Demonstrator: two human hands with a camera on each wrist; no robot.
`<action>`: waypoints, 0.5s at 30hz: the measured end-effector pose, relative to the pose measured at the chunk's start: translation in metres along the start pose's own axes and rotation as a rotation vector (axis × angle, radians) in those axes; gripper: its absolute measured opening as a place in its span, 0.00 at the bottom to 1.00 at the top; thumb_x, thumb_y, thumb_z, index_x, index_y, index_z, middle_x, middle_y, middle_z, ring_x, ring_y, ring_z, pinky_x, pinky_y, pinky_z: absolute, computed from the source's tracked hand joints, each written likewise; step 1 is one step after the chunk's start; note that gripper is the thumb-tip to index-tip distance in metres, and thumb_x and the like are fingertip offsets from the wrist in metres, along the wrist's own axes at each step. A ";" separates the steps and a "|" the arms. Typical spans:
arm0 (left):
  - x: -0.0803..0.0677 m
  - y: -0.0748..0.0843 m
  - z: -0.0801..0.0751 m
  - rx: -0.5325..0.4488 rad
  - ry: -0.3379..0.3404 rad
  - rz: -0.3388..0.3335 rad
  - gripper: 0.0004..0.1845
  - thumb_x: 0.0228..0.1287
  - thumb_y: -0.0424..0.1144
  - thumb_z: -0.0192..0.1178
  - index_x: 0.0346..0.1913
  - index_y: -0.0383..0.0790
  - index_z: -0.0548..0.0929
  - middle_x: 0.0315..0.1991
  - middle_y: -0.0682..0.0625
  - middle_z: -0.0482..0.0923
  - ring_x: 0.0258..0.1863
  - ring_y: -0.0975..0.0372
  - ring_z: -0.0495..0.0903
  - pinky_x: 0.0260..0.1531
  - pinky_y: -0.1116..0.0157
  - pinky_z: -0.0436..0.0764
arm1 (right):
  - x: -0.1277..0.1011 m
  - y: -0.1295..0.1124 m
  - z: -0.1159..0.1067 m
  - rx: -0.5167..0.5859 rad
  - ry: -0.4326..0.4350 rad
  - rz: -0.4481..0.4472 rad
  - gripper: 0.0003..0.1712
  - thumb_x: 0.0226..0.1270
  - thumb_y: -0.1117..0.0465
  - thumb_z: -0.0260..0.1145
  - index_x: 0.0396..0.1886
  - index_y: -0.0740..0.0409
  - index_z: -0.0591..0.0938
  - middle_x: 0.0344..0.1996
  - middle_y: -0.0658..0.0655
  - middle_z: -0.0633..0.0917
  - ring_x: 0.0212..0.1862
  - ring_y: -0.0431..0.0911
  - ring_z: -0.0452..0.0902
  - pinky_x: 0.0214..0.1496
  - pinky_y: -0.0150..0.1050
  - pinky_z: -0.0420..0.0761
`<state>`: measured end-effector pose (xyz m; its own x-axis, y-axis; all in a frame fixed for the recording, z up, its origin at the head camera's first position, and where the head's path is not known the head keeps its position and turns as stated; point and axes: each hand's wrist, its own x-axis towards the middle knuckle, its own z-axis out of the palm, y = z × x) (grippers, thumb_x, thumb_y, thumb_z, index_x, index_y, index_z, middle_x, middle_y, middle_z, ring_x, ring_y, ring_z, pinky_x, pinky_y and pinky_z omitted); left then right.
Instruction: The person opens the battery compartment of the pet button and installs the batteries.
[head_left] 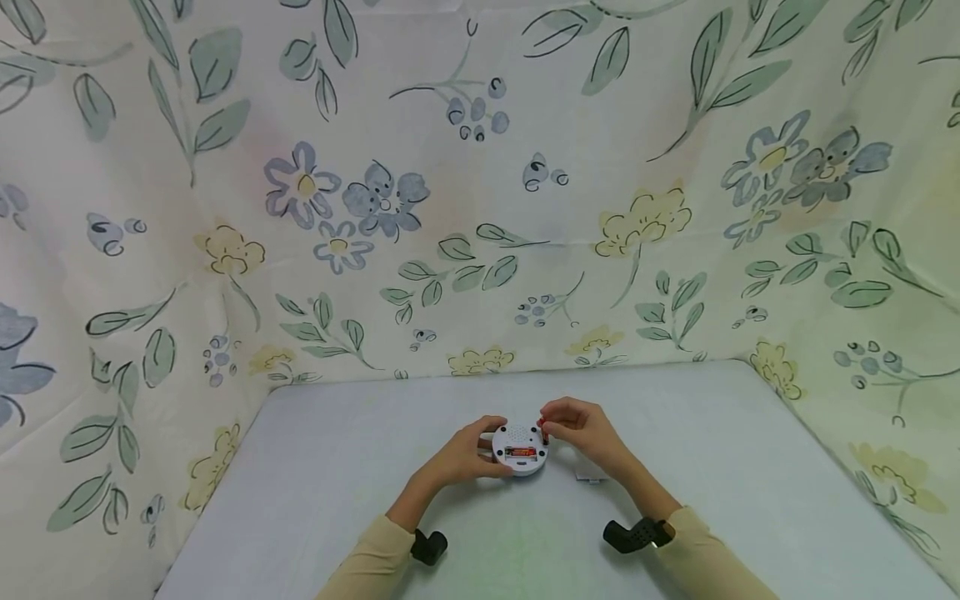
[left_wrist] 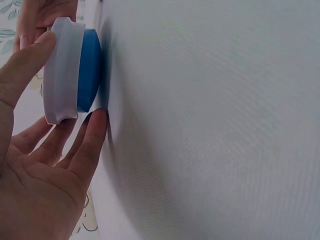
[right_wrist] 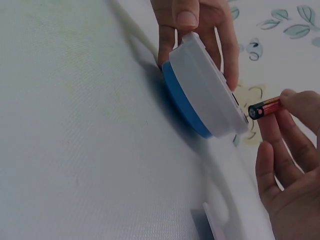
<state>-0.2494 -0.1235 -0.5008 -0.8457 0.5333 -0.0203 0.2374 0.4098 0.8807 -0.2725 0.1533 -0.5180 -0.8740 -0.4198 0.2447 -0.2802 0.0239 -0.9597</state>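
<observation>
A round white device with a blue underside lies face down on the grey table. Its back compartment is uncovered and shows one red battery inside. My left hand grips the device's left rim, thumb on one side and fingers on the other. In the left wrist view the device sits between thumb and fingers. My right hand pinches a second red and black battery just off the device's right edge, apart from it.
A small white cover piece lies on the table just right of the device, under my right wrist. Floral cloth walls the table at the back and both sides. Black wrist cameras sit on both forearms.
</observation>
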 end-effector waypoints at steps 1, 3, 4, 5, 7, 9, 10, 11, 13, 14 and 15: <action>0.000 0.000 0.000 0.001 0.000 0.000 0.42 0.58 0.37 0.77 0.73 0.35 0.67 0.69 0.43 0.69 0.61 0.48 0.76 0.52 0.61 0.81 | 0.001 0.000 0.001 -0.002 -0.002 -0.004 0.19 0.71 0.65 0.70 0.54 0.75 0.80 0.46 0.64 0.86 0.46 0.54 0.85 0.49 0.39 0.84; 0.000 -0.001 0.000 0.000 0.003 0.000 0.43 0.57 0.36 0.78 0.73 0.34 0.67 0.69 0.42 0.69 0.61 0.48 0.77 0.52 0.61 0.81 | 0.002 0.000 0.002 -0.017 -0.011 -0.014 0.19 0.71 0.64 0.70 0.53 0.75 0.80 0.46 0.63 0.86 0.46 0.54 0.85 0.49 0.39 0.84; 0.000 -0.001 0.001 0.002 0.006 0.000 0.42 0.57 0.36 0.77 0.73 0.34 0.67 0.69 0.42 0.69 0.61 0.47 0.77 0.52 0.61 0.81 | 0.002 0.000 0.002 -0.023 -0.015 -0.018 0.19 0.71 0.63 0.70 0.53 0.74 0.81 0.46 0.62 0.86 0.46 0.53 0.85 0.49 0.39 0.84; 0.000 -0.001 0.001 0.004 0.009 0.003 0.42 0.58 0.36 0.77 0.73 0.34 0.67 0.69 0.42 0.69 0.60 0.47 0.77 0.52 0.60 0.81 | 0.003 0.000 0.003 -0.031 -0.022 -0.024 0.19 0.71 0.63 0.70 0.53 0.74 0.81 0.46 0.61 0.86 0.46 0.53 0.85 0.50 0.40 0.84; 0.001 -0.002 0.001 0.009 0.016 0.004 0.42 0.58 0.36 0.77 0.72 0.34 0.68 0.69 0.42 0.69 0.60 0.47 0.77 0.52 0.59 0.81 | 0.004 0.000 0.005 -0.036 -0.038 -0.035 0.18 0.71 0.63 0.70 0.52 0.73 0.82 0.47 0.60 0.86 0.47 0.53 0.85 0.50 0.40 0.83; 0.001 -0.001 0.002 0.012 0.019 0.004 0.42 0.58 0.36 0.77 0.72 0.34 0.68 0.69 0.42 0.69 0.60 0.47 0.77 0.52 0.59 0.81 | 0.006 -0.001 0.006 -0.039 -0.054 -0.055 0.17 0.71 0.65 0.69 0.53 0.73 0.82 0.47 0.61 0.86 0.47 0.54 0.84 0.51 0.41 0.83; 0.001 -0.001 0.002 0.012 0.021 0.004 0.42 0.58 0.36 0.77 0.72 0.34 0.68 0.69 0.41 0.69 0.60 0.47 0.77 0.52 0.59 0.81 | 0.007 -0.002 0.008 -0.040 -0.061 -0.065 0.17 0.71 0.65 0.69 0.53 0.74 0.81 0.47 0.61 0.86 0.48 0.55 0.84 0.51 0.41 0.83; 0.001 -0.001 0.002 0.013 0.023 0.003 0.42 0.58 0.36 0.77 0.72 0.34 0.68 0.69 0.41 0.69 0.60 0.47 0.77 0.52 0.59 0.82 | 0.007 -0.003 0.009 -0.036 -0.067 -0.078 0.16 0.71 0.66 0.69 0.53 0.73 0.81 0.47 0.62 0.85 0.48 0.55 0.84 0.51 0.41 0.83; 0.001 0.000 0.002 0.017 0.025 -0.001 0.42 0.58 0.37 0.77 0.72 0.34 0.68 0.69 0.41 0.69 0.59 0.48 0.78 0.51 0.59 0.82 | 0.009 -0.004 0.012 -0.039 -0.077 -0.090 0.15 0.72 0.66 0.68 0.53 0.73 0.82 0.47 0.62 0.85 0.48 0.55 0.84 0.51 0.40 0.83; 0.001 0.000 0.002 0.021 0.026 -0.004 0.42 0.58 0.37 0.77 0.72 0.34 0.68 0.69 0.42 0.69 0.59 0.48 0.78 0.51 0.60 0.82 | 0.010 -0.005 0.013 -0.043 -0.083 -0.099 0.15 0.72 0.67 0.68 0.52 0.73 0.82 0.47 0.62 0.85 0.48 0.55 0.84 0.51 0.40 0.83; 0.000 0.001 0.002 0.023 0.026 -0.002 0.42 0.58 0.38 0.77 0.72 0.34 0.68 0.69 0.42 0.70 0.59 0.48 0.78 0.51 0.60 0.82 | 0.011 -0.006 0.015 -0.048 -0.089 -0.101 0.14 0.72 0.67 0.68 0.52 0.72 0.82 0.47 0.61 0.85 0.47 0.54 0.84 0.50 0.40 0.83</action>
<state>-0.2484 -0.1212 -0.5014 -0.8584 0.5129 -0.0097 0.2459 0.4280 0.8697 -0.2746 0.1355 -0.5117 -0.8027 -0.5006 0.3242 -0.3853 0.0203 -0.9226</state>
